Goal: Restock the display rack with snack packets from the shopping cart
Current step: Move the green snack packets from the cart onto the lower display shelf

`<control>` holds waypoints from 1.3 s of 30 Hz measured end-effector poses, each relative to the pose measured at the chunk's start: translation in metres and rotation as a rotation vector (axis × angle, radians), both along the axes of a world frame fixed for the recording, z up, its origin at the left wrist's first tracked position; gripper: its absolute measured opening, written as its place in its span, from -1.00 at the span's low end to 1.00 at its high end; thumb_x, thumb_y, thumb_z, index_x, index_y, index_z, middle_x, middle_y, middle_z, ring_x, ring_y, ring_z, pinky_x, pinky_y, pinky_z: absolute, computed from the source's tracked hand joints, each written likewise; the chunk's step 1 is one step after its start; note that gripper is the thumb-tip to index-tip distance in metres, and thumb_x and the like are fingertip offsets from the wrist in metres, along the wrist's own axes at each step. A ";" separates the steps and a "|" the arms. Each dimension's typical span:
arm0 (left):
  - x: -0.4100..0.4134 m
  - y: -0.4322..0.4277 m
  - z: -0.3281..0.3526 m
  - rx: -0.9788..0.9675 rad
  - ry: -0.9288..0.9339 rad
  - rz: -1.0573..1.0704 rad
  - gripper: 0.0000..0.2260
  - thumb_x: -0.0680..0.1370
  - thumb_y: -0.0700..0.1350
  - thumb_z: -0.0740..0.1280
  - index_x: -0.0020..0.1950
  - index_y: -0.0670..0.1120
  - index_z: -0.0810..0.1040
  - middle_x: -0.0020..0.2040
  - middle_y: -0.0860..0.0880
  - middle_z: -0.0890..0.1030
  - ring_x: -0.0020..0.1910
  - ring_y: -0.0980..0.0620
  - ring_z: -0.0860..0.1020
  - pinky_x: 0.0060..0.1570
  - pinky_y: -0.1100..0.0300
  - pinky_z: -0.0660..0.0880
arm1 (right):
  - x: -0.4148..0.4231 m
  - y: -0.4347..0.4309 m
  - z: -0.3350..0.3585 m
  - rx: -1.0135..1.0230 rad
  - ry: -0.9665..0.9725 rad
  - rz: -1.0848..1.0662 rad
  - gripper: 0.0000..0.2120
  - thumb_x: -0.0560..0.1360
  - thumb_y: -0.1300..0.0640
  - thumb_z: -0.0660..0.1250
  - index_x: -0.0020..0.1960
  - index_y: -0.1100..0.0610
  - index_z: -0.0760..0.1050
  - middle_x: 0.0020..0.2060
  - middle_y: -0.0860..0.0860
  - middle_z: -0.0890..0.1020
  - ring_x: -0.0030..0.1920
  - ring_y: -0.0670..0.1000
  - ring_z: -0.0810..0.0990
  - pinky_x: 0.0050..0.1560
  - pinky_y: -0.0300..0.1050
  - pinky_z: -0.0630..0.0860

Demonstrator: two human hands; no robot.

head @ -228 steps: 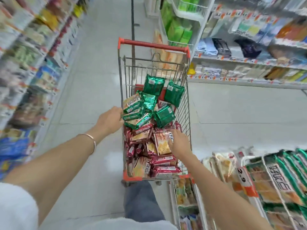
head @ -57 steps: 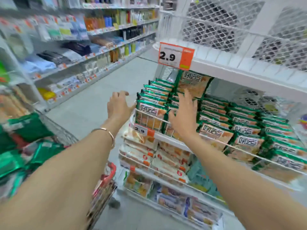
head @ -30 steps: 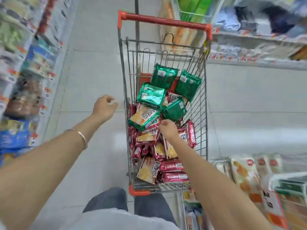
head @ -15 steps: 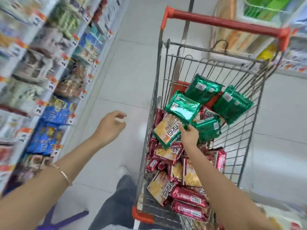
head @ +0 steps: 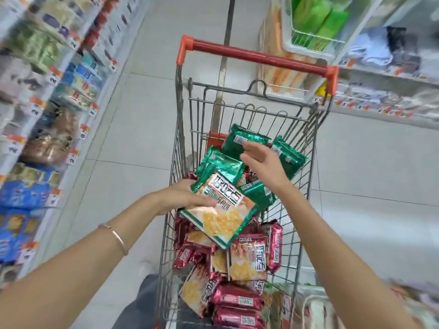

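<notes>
1. While you are leaning over the shopping cart point(head: 176, 148), which is filling the centre of the frame, your left hand point(head: 180, 198) is gripping a green-bordered cracker packet point(head: 221, 210). The thumb is lying across its printed face and the fingers are curling underneath.
2. That packet is tilting face up just left of centre. It is overhanging the cart's left wall and covering part of the heap below.
3. Your right hand point(head: 263, 165) is hovering right of centre with its fingers spread and loosely bent, and it is grasping nothing.
4. The fingertips point(head: 245, 146) are overlapping the edge of the uppermost of the green foil packets point(head: 242, 138). Whether they are touching it cannot be told.
5. The other green foil packets are lying heaped in the upper half of the cart, between and beneath your two hands.
6. The red packets point(head: 237, 298) are lying piled in the lower half of the cart, toward the bottom edge of the frame.
7. The cart's red handle bar point(head: 256, 57) is crossing the upper centre, sloping down to the right.
8. A thin bracelet point(head: 117, 236) is circling your left wrist at lower left.
9. Blurred stocked shelves point(head: 47, 91) are running down the left edge. A white wire basket point(head: 292, 43) of bright green packs is hanging at upper right.
</notes>
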State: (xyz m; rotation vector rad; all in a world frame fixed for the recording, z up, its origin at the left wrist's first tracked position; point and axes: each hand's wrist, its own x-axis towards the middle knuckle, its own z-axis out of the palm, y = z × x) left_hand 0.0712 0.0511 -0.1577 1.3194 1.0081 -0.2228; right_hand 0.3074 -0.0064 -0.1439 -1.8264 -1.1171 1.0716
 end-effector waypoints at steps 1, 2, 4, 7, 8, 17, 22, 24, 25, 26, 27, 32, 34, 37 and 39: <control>-0.004 -0.001 -0.001 -0.040 -0.027 0.065 -0.44 0.25 0.06 0.60 0.19 -0.06 0.58 0.06 0.00 0.72 0.06 0.02 0.68 0.24 0.06 0.53 | 0.010 0.012 -0.006 -0.009 -0.137 -0.073 -0.57 0.59 0.13 0.35 0.43 0.09 0.42 0.35 0.00 0.53 0.28 -0.02 0.54 0.32 -0.12 0.47; -0.007 0.000 -0.001 -0.085 -0.051 0.142 -0.45 0.26 0.00 0.58 0.20 -0.09 0.57 0.04 -0.04 0.73 0.02 -0.01 0.69 0.16 0.07 0.57 | 0.021 0.025 -0.014 -0.034 -0.261 -0.123 -0.57 0.59 0.16 0.33 0.45 0.11 0.40 0.38 0.02 0.50 0.28 0.03 0.54 0.32 -0.11 0.46; -0.014 0.002 -0.001 -0.141 -0.063 0.275 -0.42 0.29 -0.10 0.57 0.26 -0.16 0.51 0.03 -0.11 0.72 -0.04 -0.06 0.70 -0.02 0.12 0.63 | 0.039 0.051 -0.033 -0.114 -0.484 -0.108 -0.46 0.57 0.18 0.34 0.52 0.17 0.29 0.45 0.08 0.41 0.35 0.11 0.47 0.35 -0.09 0.38; -0.025 0.006 0.002 -0.135 -0.061 0.415 -0.51 0.39 -0.18 0.54 0.27 -0.18 0.50 0.03 -0.13 0.72 -0.09 -0.07 0.71 -0.15 0.14 0.64 | 0.046 0.070 -0.068 -0.298 -0.804 0.058 -0.16 0.49 0.07 0.45 0.58 0.24 0.05 0.40 0.21 0.38 0.42 0.22 0.33 0.42 0.11 0.31; -0.027 0.006 0.003 -0.126 -0.065 0.458 -0.57 0.43 -0.21 0.52 0.26 -0.17 0.51 0.02 -0.12 0.72 -0.10 -0.06 0.71 -0.16 0.14 0.64 | 0.044 0.069 -0.079 -0.335 -0.894 0.074 -0.15 0.47 0.06 0.47 0.57 0.24 0.06 0.34 0.22 0.41 0.37 0.23 0.36 0.37 0.12 0.34; -0.036 0.014 0.010 -0.142 -0.131 0.796 -0.50 0.51 0.28 0.27 0.25 -0.05 0.54 -0.03 -0.05 0.73 -0.15 -0.01 0.71 -0.28 0.18 0.62 | 0.027 0.012 -0.067 0.394 -0.927 0.116 -0.52 0.27 0.32 0.56 0.16 0.34 0.57 0.12 0.23 0.57 0.14 0.22 0.54 0.20 0.08 0.50; -0.032 0.020 0.011 -0.185 -0.131 0.798 -0.43 0.58 0.38 -0.02 0.18 0.04 0.58 -0.08 -0.02 0.74 -0.17 0.03 0.72 -0.16 0.12 0.59 | 0.030 -0.019 -0.043 0.689 -0.967 0.076 -0.48 0.18 0.46 0.52 0.10 0.28 0.48 0.06 0.24 0.57 0.13 0.18 0.49 0.15 0.10 0.49; -0.029 0.022 0.012 -0.188 -0.123 0.777 -0.42 0.58 0.39 -0.04 0.15 0.04 0.58 -0.11 -0.02 0.74 -0.19 0.03 0.72 -0.14 0.11 0.57 | 0.029 -0.022 -0.035 0.734 -0.945 0.066 -0.42 0.20 0.51 0.47 0.17 0.23 0.44 0.12 0.24 0.54 0.18 0.18 0.49 0.18 0.06 0.52; -0.027 0.022 0.015 -0.192 -0.121 0.764 -0.40 0.57 0.40 -0.05 0.14 0.03 0.58 -0.11 -0.02 0.74 -0.19 0.03 0.72 -0.14 0.11 0.57 | 0.028 -0.023 -0.029 0.740 -0.920 0.059 -0.38 0.20 0.53 0.46 0.20 0.21 0.43 0.18 0.23 0.51 0.20 0.18 0.50 0.17 0.03 0.54; -0.026 0.023 0.016 -0.196 -0.111 0.756 -0.37 0.55 0.43 -0.05 0.15 0.02 0.59 -0.09 -0.04 0.74 -0.17 0.02 0.72 -0.11 0.10 0.57 | 0.026 -0.024 -0.024 0.746 -0.888 0.057 -0.34 0.20 0.55 0.45 0.23 0.19 0.42 0.24 0.21 0.46 0.23 0.18 0.49 0.13 0.00 0.57; -0.025 0.024 0.019 -0.211 -0.108 0.746 -0.32 0.53 0.45 -0.06 0.16 0.00 0.61 -0.05 -0.06 0.74 -0.13 -0.01 0.72 -0.06 0.08 0.58 | 0.023 -0.024 -0.017 0.753 -0.866 0.053 -0.31 0.19 0.56 0.45 0.24 0.17 0.42 0.30 0.19 0.40 0.24 0.18 0.47 0.04 0.01 0.61; -0.028 0.034 0.031 -0.311 -0.113 0.672 -0.16 0.41 0.56 -0.03 0.01 -0.12 0.65 0.03 -0.20 0.71 -0.07 -0.13 0.71 0.02 0.01 0.59 | 0.004 -0.026 0.014 0.705 -0.948 0.334 -0.43 0.44 0.25 0.46 0.31 -0.15 0.36 0.35 -0.15 0.42 0.24 -0.05 0.55 0.08 0.02 0.63; -0.027 0.036 0.038 -0.336 -0.097 0.586 -0.21 0.32 0.55 0.12 0.01 -0.15 0.61 0.02 -0.22 0.70 -0.05 -0.16 0.70 -0.01 -0.02 0.63 | -0.009 -0.031 0.019 0.572 -0.918 0.525 -0.65 0.53 -0.25 0.25 0.30 -0.39 0.32 0.16 -0.60 0.40 0.19 -0.51 0.39 0.38 -0.18 0.42; -0.025 0.033 0.046 -0.305 -0.028 0.437 -0.40 0.29 0.31 0.37 0.11 -0.12 0.54 -0.09 -0.13 0.72 -0.14 -0.08 0.70 -0.12 0.06 0.65 | -0.018 -0.029 0.016 0.520 -0.852 0.661 -0.61 0.60 -0.13 0.21 0.39 -0.24 0.22 0.30 -0.44 0.43 0.30 -0.37 0.41 0.38 -0.13 0.42; -0.027 0.028 0.049 -0.322 -0.006 0.411 -0.46 0.26 0.23 0.43 0.07 -0.12 0.56 -0.12 -0.10 0.72 -0.17 -0.05 0.68 -0.06 0.06 0.62 | -0.016 -0.029 0.007 0.634 -0.928 0.641 -0.46 0.48 0.26 0.23 0.42 -0.02 0.24 0.41 0.16 0.45 0.29 0.12 0.53 0.21 -0.08 0.49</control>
